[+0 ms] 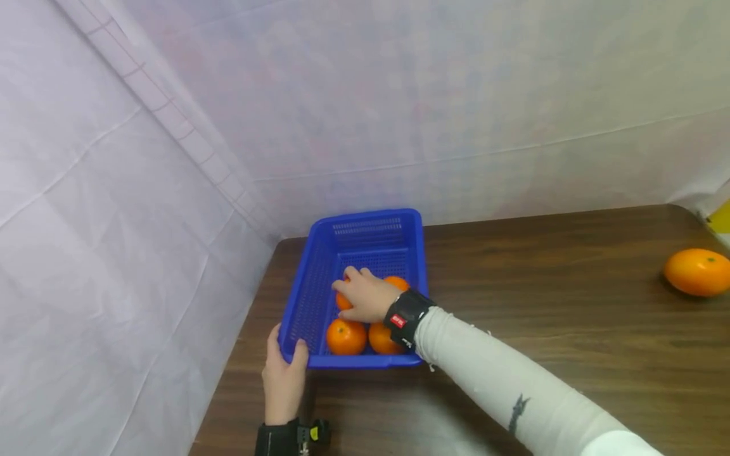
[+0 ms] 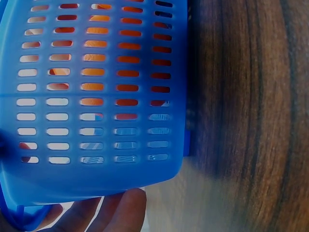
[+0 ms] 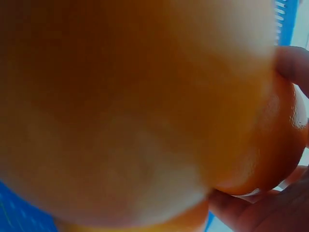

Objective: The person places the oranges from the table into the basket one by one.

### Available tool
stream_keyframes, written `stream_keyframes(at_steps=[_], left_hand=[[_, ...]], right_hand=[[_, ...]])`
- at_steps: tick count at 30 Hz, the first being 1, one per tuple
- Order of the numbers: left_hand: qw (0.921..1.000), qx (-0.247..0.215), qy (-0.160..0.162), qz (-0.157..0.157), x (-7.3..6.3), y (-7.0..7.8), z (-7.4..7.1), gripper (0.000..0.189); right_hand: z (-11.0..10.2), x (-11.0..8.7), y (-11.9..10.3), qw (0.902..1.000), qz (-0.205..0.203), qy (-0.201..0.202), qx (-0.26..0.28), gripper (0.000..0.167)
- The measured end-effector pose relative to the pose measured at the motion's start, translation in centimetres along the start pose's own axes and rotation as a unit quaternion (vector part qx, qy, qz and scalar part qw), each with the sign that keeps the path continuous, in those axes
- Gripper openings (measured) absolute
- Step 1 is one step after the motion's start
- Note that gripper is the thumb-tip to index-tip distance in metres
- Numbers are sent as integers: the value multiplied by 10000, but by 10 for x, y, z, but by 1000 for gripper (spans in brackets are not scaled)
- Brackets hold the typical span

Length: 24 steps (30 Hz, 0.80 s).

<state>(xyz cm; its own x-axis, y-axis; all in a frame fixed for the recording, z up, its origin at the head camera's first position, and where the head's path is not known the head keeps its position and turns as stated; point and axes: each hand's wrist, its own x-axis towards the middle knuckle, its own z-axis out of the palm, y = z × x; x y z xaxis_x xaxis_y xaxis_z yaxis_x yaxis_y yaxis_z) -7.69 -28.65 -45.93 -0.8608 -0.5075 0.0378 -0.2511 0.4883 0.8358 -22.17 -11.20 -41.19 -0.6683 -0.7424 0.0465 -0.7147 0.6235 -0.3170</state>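
A blue plastic basket (image 1: pixel 365 361) with slotted walls stands on the table, several oranges inside it. My left hand (image 1: pixel 284 383) grips its near left corner, thumb over the rim; in the left wrist view the fingers (image 2: pixel 128 210) lie along the basket's outer side. Reaching into the basket, my right hand (image 1: pixel 369 299) holds an orange (image 3: pixel 270 145), fingers curled round it. Two more oranges lie at the near end, one at the left (image 1: pixel 346 337) and one partly behind my right wrist. Another orange (image 1: pixel 396 282) shows behind the right hand. A blurred orange (image 3: pixel 120 111) fills much of the right wrist view.
A single orange (image 1: pixel 697 272) sits far right on the brown wooden table (image 1: pixel 542 272). White sheeting (image 1: pixel 456 107) hangs along the back and the left side. Something yellow (image 1: pixel 721 218) shows at the right edge, beyond the table's corner.
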Motion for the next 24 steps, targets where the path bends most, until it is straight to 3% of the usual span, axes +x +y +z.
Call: stream_keyframes(at_steps=[12,24], left_hand=[[10000,0,86,-30,1,-2,-2,65],[9999,-46,-30,-88,2,0,1,65]], right_hand=[[9,9,-1,9997,-73,-63,-230,60],[12,10,-1,9991,290,-216,-226,54]])
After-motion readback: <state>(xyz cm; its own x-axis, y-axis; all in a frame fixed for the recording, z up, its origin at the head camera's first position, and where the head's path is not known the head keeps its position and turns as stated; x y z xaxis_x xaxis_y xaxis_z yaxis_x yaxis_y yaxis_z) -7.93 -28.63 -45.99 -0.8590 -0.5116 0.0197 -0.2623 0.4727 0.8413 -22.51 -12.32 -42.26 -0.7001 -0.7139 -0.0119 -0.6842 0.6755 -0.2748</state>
